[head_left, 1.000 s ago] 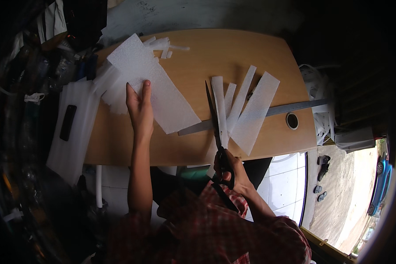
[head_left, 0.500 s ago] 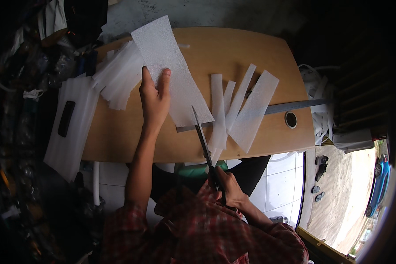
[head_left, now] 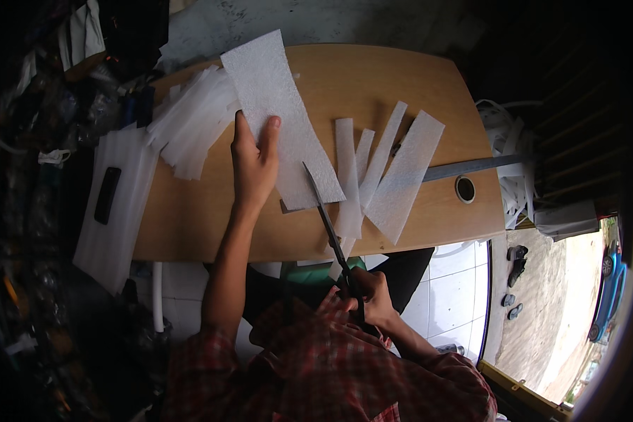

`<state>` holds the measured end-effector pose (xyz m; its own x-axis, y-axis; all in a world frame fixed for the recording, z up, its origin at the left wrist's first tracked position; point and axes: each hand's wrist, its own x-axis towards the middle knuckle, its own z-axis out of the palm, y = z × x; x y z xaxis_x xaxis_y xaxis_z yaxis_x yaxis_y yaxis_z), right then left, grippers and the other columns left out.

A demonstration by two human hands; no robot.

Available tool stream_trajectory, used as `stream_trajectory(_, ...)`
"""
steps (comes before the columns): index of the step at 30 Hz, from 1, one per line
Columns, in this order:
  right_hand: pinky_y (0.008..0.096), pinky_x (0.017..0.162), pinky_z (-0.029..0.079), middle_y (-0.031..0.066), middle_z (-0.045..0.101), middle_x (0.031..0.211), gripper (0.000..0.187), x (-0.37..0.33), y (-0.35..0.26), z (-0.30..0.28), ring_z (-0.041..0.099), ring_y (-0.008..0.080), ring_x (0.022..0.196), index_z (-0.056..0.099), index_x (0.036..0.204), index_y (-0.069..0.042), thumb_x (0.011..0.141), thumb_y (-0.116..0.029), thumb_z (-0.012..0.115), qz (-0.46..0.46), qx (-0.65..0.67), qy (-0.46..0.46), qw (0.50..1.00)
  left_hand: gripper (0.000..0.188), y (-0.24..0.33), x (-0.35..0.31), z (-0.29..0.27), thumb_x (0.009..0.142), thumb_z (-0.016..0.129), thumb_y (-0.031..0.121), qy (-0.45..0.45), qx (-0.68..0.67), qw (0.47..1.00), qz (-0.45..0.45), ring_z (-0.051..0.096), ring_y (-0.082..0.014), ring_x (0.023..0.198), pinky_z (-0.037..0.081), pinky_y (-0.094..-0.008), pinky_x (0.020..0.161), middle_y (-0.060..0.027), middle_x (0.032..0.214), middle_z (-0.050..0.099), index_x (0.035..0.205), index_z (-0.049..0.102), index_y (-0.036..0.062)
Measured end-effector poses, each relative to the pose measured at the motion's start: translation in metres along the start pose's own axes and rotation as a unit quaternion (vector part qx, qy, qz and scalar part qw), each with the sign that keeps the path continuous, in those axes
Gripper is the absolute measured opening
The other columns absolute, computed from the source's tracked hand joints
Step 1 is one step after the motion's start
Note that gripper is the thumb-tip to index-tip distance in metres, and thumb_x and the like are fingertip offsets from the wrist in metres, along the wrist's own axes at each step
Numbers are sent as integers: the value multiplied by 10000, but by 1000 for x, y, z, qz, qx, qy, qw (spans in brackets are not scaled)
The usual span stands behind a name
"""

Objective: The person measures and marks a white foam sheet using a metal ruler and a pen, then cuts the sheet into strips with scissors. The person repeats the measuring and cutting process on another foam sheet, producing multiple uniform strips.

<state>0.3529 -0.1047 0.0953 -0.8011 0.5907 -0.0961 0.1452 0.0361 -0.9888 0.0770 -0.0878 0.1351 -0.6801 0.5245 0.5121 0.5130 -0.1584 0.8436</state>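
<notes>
My left hand [head_left: 255, 158] grips a white foam sheet [head_left: 274, 98] by its left edge, thumb on top, and holds it raised over the table. In my right hand [head_left: 367, 295] are long dark scissors [head_left: 334, 243], with my fingers closed around the handles. One blade lies over the lower end of the sheet; the other blade seems hidden behind it. Right of the sheet, several narrow foam strips [head_left: 346, 148] and a wider foam piece [head_left: 408, 179] lie loosely across one another. A grey metal ruler [head_left: 464, 170] runs beneath them.
The wooden table [head_left: 373, 77] has a round cable hole [head_left: 465, 189] near its right end. At the left are a pile of foam strips [head_left: 193, 126] and a stack of foam sheets [head_left: 123, 190] bearing a black phone [head_left: 106, 195]. White scraps [head_left: 510, 155] hang beyond the right edge.
My left hand and the foam sheet have shifted slightly right and down. The scissors have moved with the sheet's lower end, their tip now further over it.
</notes>
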Motion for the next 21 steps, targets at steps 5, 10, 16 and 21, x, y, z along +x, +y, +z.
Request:
stream_trajectory(5, 257, 428, 309, 4, 476, 521, 808, 1, 8, -2, 426, 68, 472, 518, 681, -15, 605, -816, 605, -18, 16, 5, 1000, 254, 3, -12, 10, 958, 543, 173, -22, -30, 999, -18, 553, -150, 821, 452, -284, 768, -135, 908, 603, 1041, 452, -49)
stream_trajectory(10, 308, 479, 379, 75, 484, 560, 510, -2, 16, -6, 417, 135, 492, 574, 800, -2, 660, -423, 828, 0, -19, -11, 1000, 244, 7, -14, 11, 959, 538, 165, -11, -31, 999, -24, 555, -152, 835, 451, -283, 775, -133, 927, 601, 1046, 451, -46)
stream_trajectory(16, 311, 478, 379, 70, 481, 550, 534, 0, 15, -5, 420, 130, 496, 589, 793, -6, 655, -467, 819, -35, -6, 1, 999, 244, 11, -18, 13, 960, 527, 150, -39, -53, 996, -54, 551, -155, 892, 434, -281, 832, -135, 980, 591, 1083, 446, -45)
stream_trajectory(21, 309, 480, 380, 55, 499, 568, 617, 1, 15, -2, 435, 129, 510, 593, 811, -5, 641, -565, 787, 0, 7, 11, 1000, 264, 12, -25, 18, 961, 515, 132, -43, -87, 993, -66, 543, -161, 937, 419, -286, 870, -130, 1035, 579, 1142, 440, -45)
